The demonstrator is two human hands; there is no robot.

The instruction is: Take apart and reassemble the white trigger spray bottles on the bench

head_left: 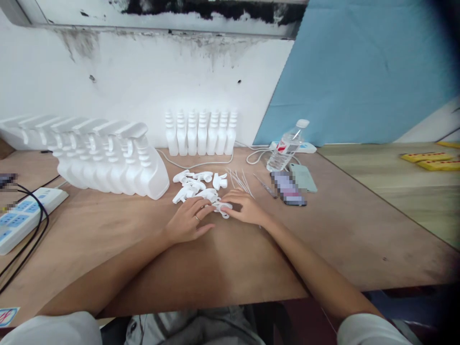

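A pile of white trigger spray heads (192, 186) lies on the table in front of me. At its near edge, my right hand (246, 207) pinches one white spray head (224, 209) between thumb and fingers. My left hand (189, 220), with a ring on one finger, reaches over from the other side. Its fingers are stretched out with the thumb apart, and the fingertips are at or near that same spray head; exact contact is hard to see. Just beyond my right hand lie several thin white tubes (241, 180).
Spray bottles with trigger heads (115, 163) stand in a row at left; bottles without heads (202, 134) stand by the wall. At right are a water bottle (285, 147), a phone (288, 188), a pale green flat object (304, 177) and a pointed tool (266, 186). A power strip (30, 215) lies far left.
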